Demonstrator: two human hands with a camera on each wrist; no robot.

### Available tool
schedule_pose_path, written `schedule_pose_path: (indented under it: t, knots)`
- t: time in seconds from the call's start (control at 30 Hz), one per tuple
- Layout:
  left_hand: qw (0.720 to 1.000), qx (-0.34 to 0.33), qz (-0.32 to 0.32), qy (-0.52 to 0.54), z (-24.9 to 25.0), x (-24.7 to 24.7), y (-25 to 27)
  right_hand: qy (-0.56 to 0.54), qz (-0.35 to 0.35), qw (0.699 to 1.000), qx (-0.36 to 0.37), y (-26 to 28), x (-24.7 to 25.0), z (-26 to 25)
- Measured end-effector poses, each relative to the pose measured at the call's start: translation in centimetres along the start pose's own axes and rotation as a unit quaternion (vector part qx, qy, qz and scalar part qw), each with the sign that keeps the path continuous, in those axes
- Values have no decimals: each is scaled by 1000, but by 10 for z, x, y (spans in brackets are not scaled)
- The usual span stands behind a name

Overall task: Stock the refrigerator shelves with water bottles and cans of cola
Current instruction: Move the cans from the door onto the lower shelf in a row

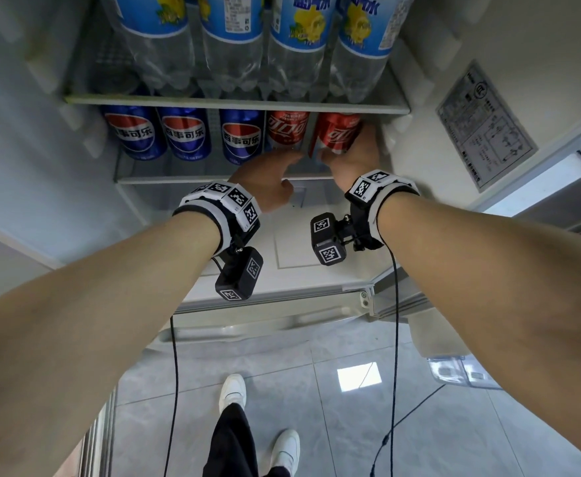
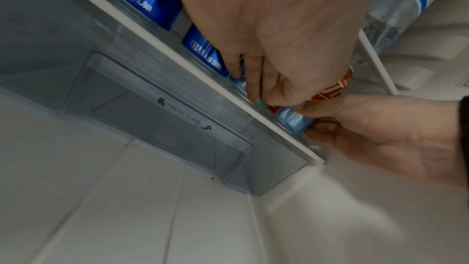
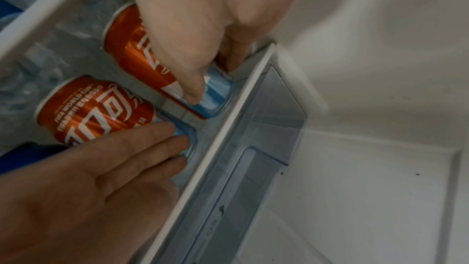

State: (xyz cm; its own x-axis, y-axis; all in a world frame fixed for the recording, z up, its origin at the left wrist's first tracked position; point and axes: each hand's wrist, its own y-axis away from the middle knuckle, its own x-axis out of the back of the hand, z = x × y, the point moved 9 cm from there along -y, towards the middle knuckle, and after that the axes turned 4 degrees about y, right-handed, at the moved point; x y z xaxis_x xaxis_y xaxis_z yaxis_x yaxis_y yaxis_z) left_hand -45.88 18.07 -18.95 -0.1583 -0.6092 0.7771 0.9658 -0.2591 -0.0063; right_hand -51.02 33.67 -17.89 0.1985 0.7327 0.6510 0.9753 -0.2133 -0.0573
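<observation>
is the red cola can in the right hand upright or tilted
Tilted: the red cola can in the right hand leans, unlike the upright red can beside it.

Left of the hands, three blue cans (image 1: pixel 185 134) read "百事可乐". The red can (image 3: pixel 95 110) between the hands reads "FIFA WORLD CUP". Below them, the drawer (image 2: pixel 182 112) reads "FRESH CARE".

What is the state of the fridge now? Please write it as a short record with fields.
upper shelf: four clear bottles with blue labels, standing in a row
lower shelf: three blue Pepsi cans, then two red Coca-Cola cans
left hand: straight fingers touch the upright red can
right hand: grips the tilted red can at the row's right end
below: clear crisper drawer
task stage: last can not yet set upright
</observation>
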Motion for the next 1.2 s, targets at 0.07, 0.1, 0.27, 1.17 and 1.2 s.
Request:
schedule_pose_path:
  t: [0.07,0.1,0.27,1.17,1.2]
  knots:
    - [1000,0,-1,-6,0,-1,0,3,14,1000,6,-1,3,0]
    - [1000,1,-2,-8,0,-1,0,6,15,1000,5,-1,4,0]
    - [1000,-1,-14,-23,3,-2,0,-3,39,999,9,1,9,3]
    - [997,49,-13,-58,6,45,72,14,-15,999,29,81,18,-26]
    - [996,54,-13,-72,9,49,79,12,-28,999,36,86,20,-31]
